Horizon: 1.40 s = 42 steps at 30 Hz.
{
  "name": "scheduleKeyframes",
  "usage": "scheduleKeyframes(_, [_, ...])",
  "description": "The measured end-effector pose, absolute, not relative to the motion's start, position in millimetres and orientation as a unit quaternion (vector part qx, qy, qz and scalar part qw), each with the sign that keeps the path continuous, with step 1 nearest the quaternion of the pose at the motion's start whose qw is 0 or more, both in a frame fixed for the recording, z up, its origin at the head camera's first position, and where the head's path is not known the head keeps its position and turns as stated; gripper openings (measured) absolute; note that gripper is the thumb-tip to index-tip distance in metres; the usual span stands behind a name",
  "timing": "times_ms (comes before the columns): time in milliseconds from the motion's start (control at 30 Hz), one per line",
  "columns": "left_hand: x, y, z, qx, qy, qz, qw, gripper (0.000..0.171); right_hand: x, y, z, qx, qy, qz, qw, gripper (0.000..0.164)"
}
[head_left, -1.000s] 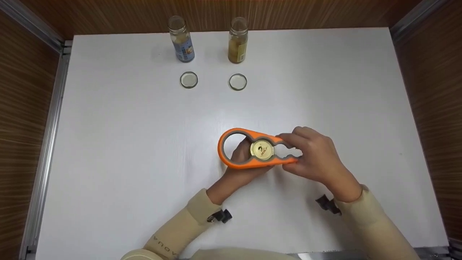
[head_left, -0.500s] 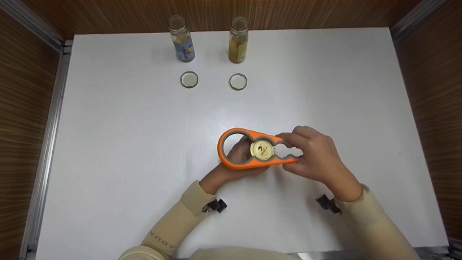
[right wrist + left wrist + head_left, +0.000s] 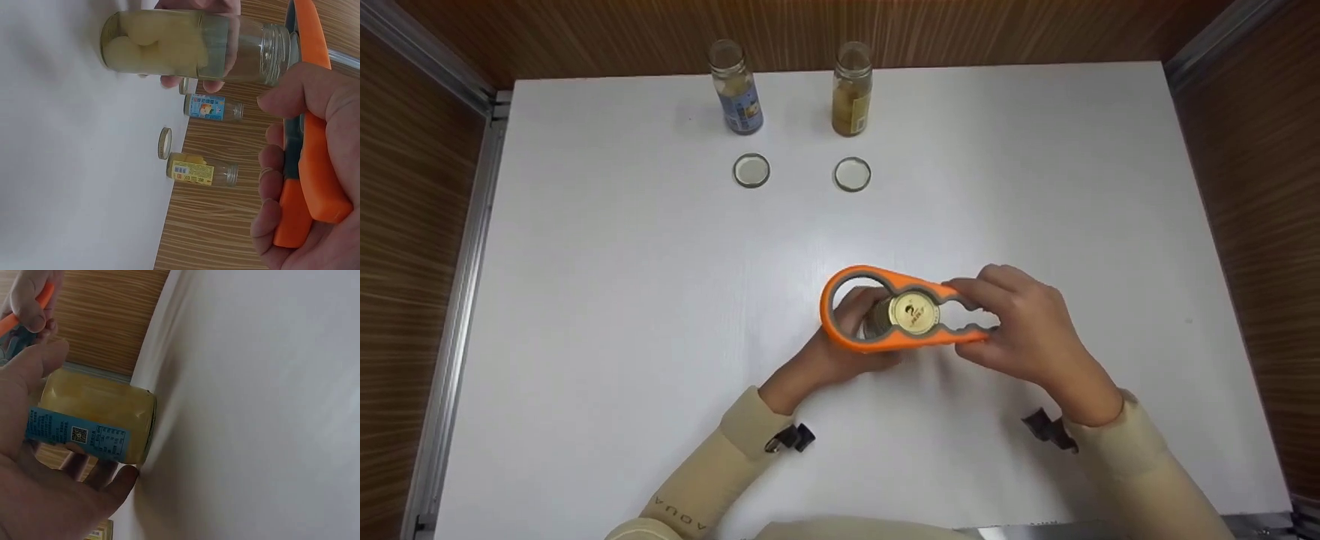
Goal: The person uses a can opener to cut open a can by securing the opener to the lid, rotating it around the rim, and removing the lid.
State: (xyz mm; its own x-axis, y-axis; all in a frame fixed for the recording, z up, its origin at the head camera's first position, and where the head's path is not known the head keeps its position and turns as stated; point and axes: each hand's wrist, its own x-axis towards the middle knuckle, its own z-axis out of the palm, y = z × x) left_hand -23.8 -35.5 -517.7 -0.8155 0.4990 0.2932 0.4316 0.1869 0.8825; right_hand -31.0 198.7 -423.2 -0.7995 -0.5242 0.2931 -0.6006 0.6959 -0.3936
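Observation:
My left hand (image 3: 840, 356) grips a glass jar (image 3: 163, 45) of pale fruit in liquid, with a blue label (image 3: 79, 433). The jar stands upright close over the table. My right hand (image 3: 1024, 322) holds the handles of an orange and grey jar opener (image 3: 847, 343) above it. A gold lid (image 3: 915, 312) sits in the opener's middle notch. In the head view, the jar's neck (image 3: 877, 319) shows to the left of the lid. Bare threads (image 3: 275, 53) at the jar's mouth are visible below the lid in the right wrist view.
Two uncapped jars, one blue-labelled (image 3: 742, 109) and one yellow-labelled (image 3: 851, 109), stand at the white table's (image 3: 622, 262) back edge. In front of them lie two lids, a left lid (image 3: 751, 171) and a right lid (image 3: 853, 174), undersides up. Wood-grain panels (image 3: 997, 30) enclose the table.
My left hand has shifted left with the jar, whose neck now shows beside the lid. The opener, with the lid in it, has moved slightly right with my right hand.

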Motion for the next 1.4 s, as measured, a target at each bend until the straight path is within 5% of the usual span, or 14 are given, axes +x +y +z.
scheduleKeyframes(300, [-22, -45, -515, 0.253, 0.758, 0.599, 0.052, 0.054, -24, 208, -424, 0.296, -0.921, 0.238, 0.089, 0.046])
scheduleKeyframes(733, [-45, -31, -494, 0.296, 0.626, 0.713, 0.112, 0.039, -23, 213, -424, 0.295, -0.920, 0.242, 0.089, 0.045])
scheduleKeyframes(967, [-54, -33, -500, 0.258, 0.675, 0.680, 0.122, 0.055, -25, 215, -423, 0.294, -0.918, 0.246, 0.099, 0.046])
scheduleKeyframes(1400, [-95, -25, -517, 0.232, 0.748, 0.611, 0.110, 0.057, -24, 219, -418, 0.288, -0.920, 0.248, 0.099, 0.049])
